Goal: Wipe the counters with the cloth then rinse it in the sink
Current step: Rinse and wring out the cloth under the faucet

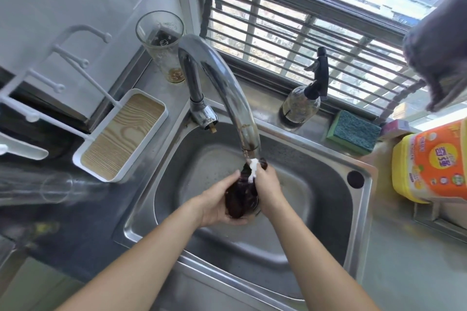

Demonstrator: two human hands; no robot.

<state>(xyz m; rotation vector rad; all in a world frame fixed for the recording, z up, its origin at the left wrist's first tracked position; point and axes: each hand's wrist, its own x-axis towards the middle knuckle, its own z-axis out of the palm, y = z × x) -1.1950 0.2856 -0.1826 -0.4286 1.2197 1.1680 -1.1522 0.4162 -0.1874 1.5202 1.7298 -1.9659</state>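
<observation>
A dark, wet cloth (240, 194) is bunched between both of my hands over the steel sink (316, 184). My left hand (217, 203) cups it from the left and below. My right hand (269, 185) presses on it from the right. Water runs white from the curved chrome tap (227, 88) onto the top of the cloth. Most of the cloth is hidden between my palms.
A tall glass (161, 43) and a white tray with a wood-grain base (123, 134) stand left of the tap. A spray bottle (305, 98), a green sponge (353, 131) and a yellow detergent jug (429, 161) line the window side. A grey cloth (439, 53) hangs top right.
</observation>
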